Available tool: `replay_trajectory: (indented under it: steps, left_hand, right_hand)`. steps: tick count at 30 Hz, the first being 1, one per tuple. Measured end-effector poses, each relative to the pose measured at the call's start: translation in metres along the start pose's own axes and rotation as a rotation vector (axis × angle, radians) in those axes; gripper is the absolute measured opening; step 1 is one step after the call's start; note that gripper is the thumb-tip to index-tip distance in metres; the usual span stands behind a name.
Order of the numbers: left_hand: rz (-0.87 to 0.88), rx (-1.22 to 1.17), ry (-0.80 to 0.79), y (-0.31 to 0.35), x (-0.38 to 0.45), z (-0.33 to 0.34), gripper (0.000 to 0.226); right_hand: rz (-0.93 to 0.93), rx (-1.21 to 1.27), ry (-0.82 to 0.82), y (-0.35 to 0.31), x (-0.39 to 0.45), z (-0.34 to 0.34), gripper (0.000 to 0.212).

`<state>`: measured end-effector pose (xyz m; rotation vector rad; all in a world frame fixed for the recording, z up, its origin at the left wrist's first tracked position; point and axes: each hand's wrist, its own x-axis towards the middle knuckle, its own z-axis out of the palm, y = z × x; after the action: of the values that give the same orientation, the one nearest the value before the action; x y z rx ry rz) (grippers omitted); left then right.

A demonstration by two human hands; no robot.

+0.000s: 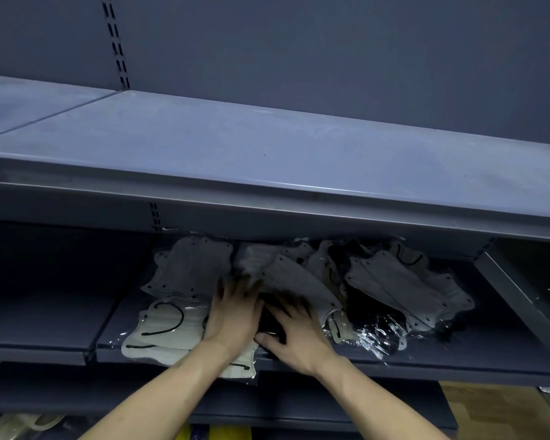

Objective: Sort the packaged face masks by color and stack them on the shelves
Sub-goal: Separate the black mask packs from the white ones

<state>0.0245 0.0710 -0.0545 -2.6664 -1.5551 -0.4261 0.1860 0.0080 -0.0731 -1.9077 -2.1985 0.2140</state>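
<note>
Head view: both hands reach into the middle shelf (pixel 458 363) of a dark metal rack, under the bare upper shelf (pixel 267 147). The left hand (pixel 234 315) lies palm down, fingers straight and spread, pressing on the packaged masks where a pale cream stack meets the pile. The right hand (pixel 294 336) is also flat, fingers apart, resting on a black packaged mask (pixel 269 322) that lies between the two hands — neither hand curls round anything.

No brand, label or writing can be read on any wrapper; the clear film only glints.

Counts are rough, since the packs overlap. At front left lies a cream stack (pixel 159 335) with black ear loops, at least three packs, its front edge hanging over the shelf lip. Behind it sits a grey stack (pixel 189 268), number unclear. To the right a loose heap of grey masks (pixel 404 287) spreads out — four or five visible — with black ones (pixel 375 325) mixed beneath.

Lower down, pale shoes (pixel 23 423) show at bottom left and a cardboard box (pixel 489 411) at bottom right.
</note>
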Motion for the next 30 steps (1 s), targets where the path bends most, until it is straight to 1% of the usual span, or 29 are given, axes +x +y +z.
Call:
replay_trajectory:
  steps: [1, 2, 3, 4, 7, 8, 10, 12, 14, 16, 18, 19, 21, 24, 26, 27, 28, 30]
  left_hand:
    - [0.015, -0.045, -0.085, 0.003, -0.004, 0.004, 0.069]
    - [0.005, -0.089, -0.207, 0.005, -0.008, 0.006, 0.081]
    - [-0.009, -0.115, -0.291, 0.005, -0.011, 0.009, 0.089]
    - [-0.015, -0.112, -0.325, 0.004, -0.013, 0.013, 0.093]
    - [-0.011, -0.087, -0.321, 0.003, -0.013, 0.019, 0.091]
    - [-0.012, -0.077, -0.319, 0.003, -0.012, 0.019, 0.091]
    - [-0.023, -0.065, -0.322, 0.005, -0.011, 0.018, 0.092]
    - [-0.026, -0.067, -0.322, 0.007, -0.010, 0.018, 0.093]
    - [-0.024, -0.079, -0.314, 0.009, -0.010, 0.018, 0.092]
    - [-0.029, -0.089, -0.319, 0.011, -0.011, 0.016, 0.081]
    - [-0.022, -0.086, -0.333, 0.013, -0.010, 0.013, 0.059]
    - [-0.007, -0.097, -0.331, 0.015, -0.009, 0.012, 0.055]
    - [0.024, -0.114, -0.322, 0.018, -0.009, 0.009, 0.060]
    - [0.043, -0.111, -0.310, 0.020, -0.008, 0.006, 0.068]
    - [0.048, -0.106, -0.312, 0.022, -0.006, 0.005, 0.069]
    - [0.048, -0.108, -0.320, 0.023, -0.006, 0.005, 0.069]
    - [0.049, -0.110, -0.329, 0.024, -0.006, 0.006, 0.069]
    - [0.047, -0.118, -0.338, 0.025, -0.006, 0.007, 0.070]
  right_hand:
    - [-0.016, 0.005, 0.012, 0.002, 0.000, 0.000, 0.081]
    - [-0.037, 0.009, 0.026, 0.005, -0.001, 0.000, 0.079]
    - [-0.041, 0.023, 0.044, 0.008, -0.002, 0.000, 0.074]
    - [-0.017, 0.049, 0.077, 0.012, -0.005, -0.002, 0.068]
    - [0.204, 0.049, 0.243, 0.024, -0.007, -0.006, 0.058]
    - [0.281, 0.022, 0.268, 0.028, -0.006, -0.007, 0.057]
    - [0.360, -0.003, 0.261, 0.032, -0.003, -0.009, 0.058]
    - [0.384, -0.003, 0.257, 0.037, -0.001, -0.008, 0.057]
    - [0.416, 0.001, 0.229, 0.041, 0.001, -0.012, 0.052]
    - [0.453, 0.020, 0.191, 0.042, 0.004, -0.016, 0.046]
    - [0.451, -0.009, 0.178, 0.042, 0.006, -0.021, 0.045]
    - [0.437, -0.008, 0.179, 0.041, 0.007, -0.023, 0.046]
    - [0.392, -0.028, 0.172, 0.038, 0.008, -0.025, 0.048]
    - [0.323, -0.121, 0.225, 0.039, 0.013, -0.025, 0.052]
    - [0.297, -0.150, 0.186, 0.035, 0.014, -0.028, 0.045]
    - [0.281, -0.143, 0.132, 0.033, 0.014, -0.028, 0.044]
    - [0.269, -0.153, 0.101, 0.033, 0.013, -0.027, 0.048]
    - [0.278, -0.145, 0.061, 0.034, 0.012, -0.027, 0.063]
